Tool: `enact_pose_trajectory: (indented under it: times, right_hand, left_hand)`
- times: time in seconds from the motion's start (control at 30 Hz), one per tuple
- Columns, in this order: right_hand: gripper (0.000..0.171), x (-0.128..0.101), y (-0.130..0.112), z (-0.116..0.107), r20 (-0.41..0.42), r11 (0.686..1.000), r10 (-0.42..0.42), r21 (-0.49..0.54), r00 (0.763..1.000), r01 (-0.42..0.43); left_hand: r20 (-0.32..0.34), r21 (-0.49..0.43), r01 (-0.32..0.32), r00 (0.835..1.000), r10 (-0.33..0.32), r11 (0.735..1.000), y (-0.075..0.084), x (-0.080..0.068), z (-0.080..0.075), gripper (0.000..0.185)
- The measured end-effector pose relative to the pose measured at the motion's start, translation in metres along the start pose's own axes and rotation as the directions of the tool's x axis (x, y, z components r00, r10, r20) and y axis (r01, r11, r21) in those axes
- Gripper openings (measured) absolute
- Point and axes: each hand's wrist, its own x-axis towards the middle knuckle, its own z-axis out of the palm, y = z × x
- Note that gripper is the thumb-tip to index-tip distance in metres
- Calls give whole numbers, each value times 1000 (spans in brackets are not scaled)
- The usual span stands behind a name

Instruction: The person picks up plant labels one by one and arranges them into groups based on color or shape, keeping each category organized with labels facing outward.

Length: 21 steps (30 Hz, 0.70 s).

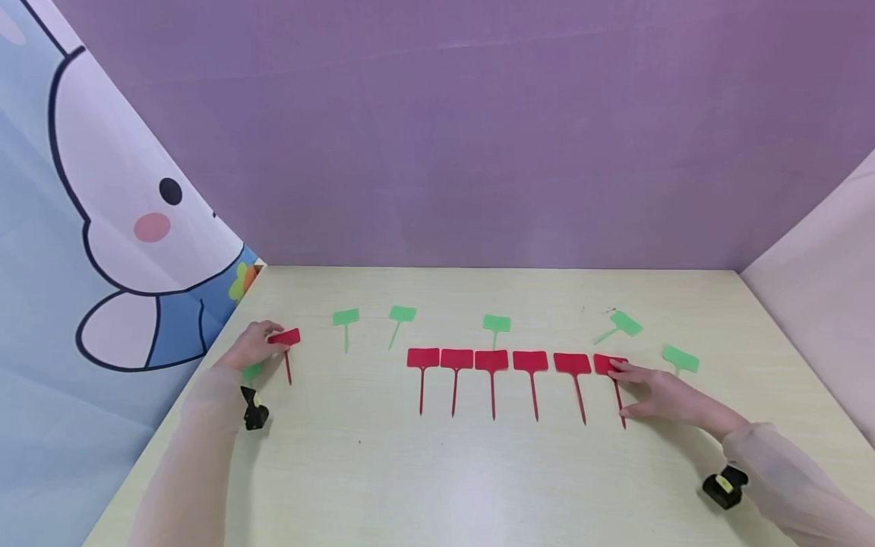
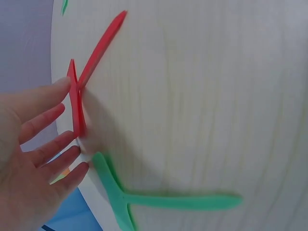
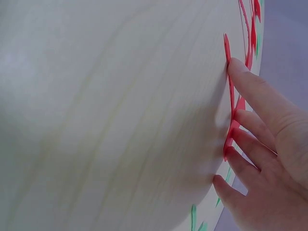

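Right now the left hand [image 1: 251,346] sits at about nine o'clock on the table [image 1: 437,486], its straight, slightly spread fingers [image 2: 50,94] touching the head of a lone red tag [image 1: 286,339]; that tag lies well apart from the others, stake pointing toward the person. A green tag [image 2: 144,199] lies just beside that hand, partly under it in the head view. The right hand [image 1: 659,395] rests at about three o'clock, fingers [image 3: 255,96] straight and a little apart, pressing flat on the end red tag [image 1: 611,366], the last of a row of six red tags [image 1: 492,361] across the middle. More green tags [image 1: 497,323] are scattered behind the row toward twelve o'clock.

Neither hand pinches its tag, so I'd judge slipping the main risk: a flat-fingered push could spin a thin tag or ride it over a neighbour, and the right hand's tag could nudge the row crooked
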Motion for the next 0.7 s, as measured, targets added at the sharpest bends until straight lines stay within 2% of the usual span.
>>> enact_pose_trajectory:
  times: [0.23, 0.47, 0.7]
  right_hand:
    - [70, 0, 2, 0, -2, 1000, -10, 0, 1000, 10]
    - [70, 0, 2, 1, -6, 1000, -10, -2, 1000, 10]
    - [70, 0, 2, 1, 1, 1000, 8, 16, 1000, -8]
  left_hand:
    - [38, 1, 39, 999, -39, 999, 0, 1, -1, 49]
    - [21, 20, 42, 999, -43, 999, -1, 0, 1, 51]
    - [26, 28, 71, 997, -72, 997, 1, 2, 2, 51]
